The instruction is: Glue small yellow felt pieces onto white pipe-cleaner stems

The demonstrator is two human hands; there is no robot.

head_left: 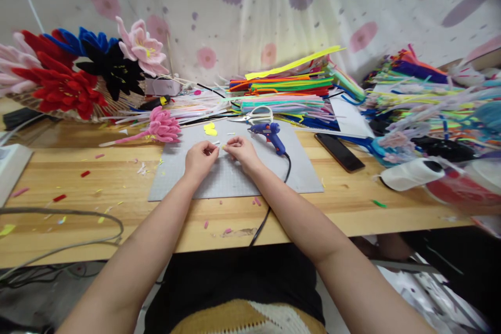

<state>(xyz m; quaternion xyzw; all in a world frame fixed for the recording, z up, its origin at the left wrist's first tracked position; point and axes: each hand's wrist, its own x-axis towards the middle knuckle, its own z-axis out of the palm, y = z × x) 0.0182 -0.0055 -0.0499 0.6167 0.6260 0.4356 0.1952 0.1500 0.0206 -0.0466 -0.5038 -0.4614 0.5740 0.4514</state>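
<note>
Over the grey cutting mat [172,182] both my hands work close together, fingertips nearly touching. My left hand [201,158] is pinched on a small white piece whose kind I cannot make out. My right hand [242,152] is also pinched, with a tiny pale yellowish bit at its fingertips. Just behind them lie yellow scraps [210,129]. A blue hot glue gun [269,135] rests on the mat to the right of my right hand, its black cord running toward me. Scissors with white handles [260,115] lie at the mat's back edge.
A pink pipe-cleaner flower [162,126] lies left of the mat. Finished flowers [70,88] stand at back left. Bundles of colored pipe cleaners [289,86] line the back. A phone [340,152] and a white thread spool [413,174] lie right. Small scraps dot the wooden table [133,167].
</note>
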